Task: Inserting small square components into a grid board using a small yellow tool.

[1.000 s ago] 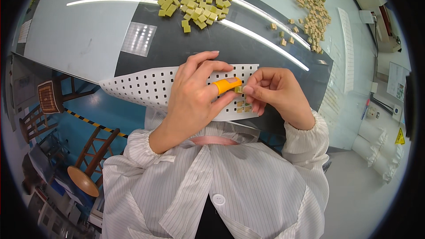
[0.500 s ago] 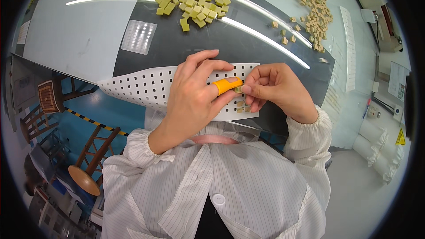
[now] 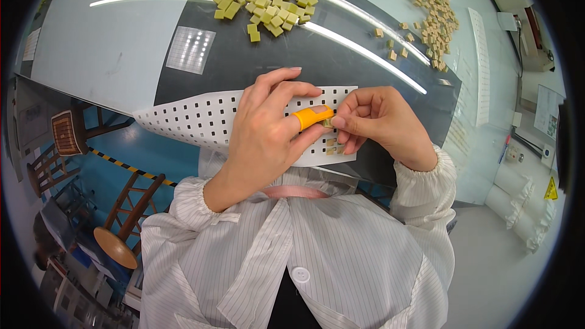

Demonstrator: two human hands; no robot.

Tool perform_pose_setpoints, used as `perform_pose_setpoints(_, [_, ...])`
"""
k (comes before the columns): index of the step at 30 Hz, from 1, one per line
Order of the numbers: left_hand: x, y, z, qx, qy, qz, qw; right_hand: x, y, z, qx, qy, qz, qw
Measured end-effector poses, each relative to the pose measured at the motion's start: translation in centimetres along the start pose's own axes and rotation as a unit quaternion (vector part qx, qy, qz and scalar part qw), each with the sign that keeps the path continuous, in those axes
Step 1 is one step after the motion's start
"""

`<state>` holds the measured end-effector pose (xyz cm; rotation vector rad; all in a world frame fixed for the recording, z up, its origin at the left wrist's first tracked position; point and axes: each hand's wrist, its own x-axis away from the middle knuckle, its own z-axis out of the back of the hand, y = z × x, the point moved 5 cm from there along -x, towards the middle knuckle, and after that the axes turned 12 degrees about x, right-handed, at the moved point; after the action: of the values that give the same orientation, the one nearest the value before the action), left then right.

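A white sheet with rows of small dark squares (image 3: 210, 113) lies at the near edge of the dark table, its left part curling over the edge. My left hand (image 3: 265, 125) rests across it, fingers apart. An orange finger sleeve (image 3: 309, 118) covers its index finger, whose tip presses beside a small greenish-tan square piece (image 3: 328, 123). My right hand (image 3: 381, 123) pinches at that piece between thumb and index finger, its other fingers curled. Several small tan pieces (image 3: 331, 143) sit on the sheet just below; fingers partly hide this area.
A heap of olive-green blocks (image 3: 274, 6) lies at the far middle of the table. Smaller tan blocks (image 3: 429, 12) are scattered at the far right. A translucent square sheet (image 3: 191, 50) lies at the left. Wooden stools (image 3: 125, 225) stand on the floor beyond the left edge.
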<state>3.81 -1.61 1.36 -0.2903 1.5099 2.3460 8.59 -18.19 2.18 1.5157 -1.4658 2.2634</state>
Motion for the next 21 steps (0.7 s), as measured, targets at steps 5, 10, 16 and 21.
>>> perform_pose_setpoints(5, [-0.07, 0.05, 0.04, 0.004, -0.001, 0.001, 1.000, -0.03, 0.02, -0.01, 0.003, 0.008, -0.003, 1.000])
perform_pose_setpoints(10, [-0.05, 0.00, 0.03, 0.002, 0.000, 0.002, 1.000, -0.10, -0.16, -0.26, 0.019, 0.009, 0.006, 1.000])
perform_pose_setpoints(16, [-0.05, -0.04, -0.04, -0.002, 0.006, 0.004, 1.000, 0.04, -0.48, -0.74, 0.076, 0.055, 0.027, 0.995])
perform_pose_setpoints(21, [-0.11, 0.07, 0.10, 0.007, -0.003, 0.017, 1.000, 0.26, 0.24, 0.04, 0.040, 0.085, 0.087, 0.992])
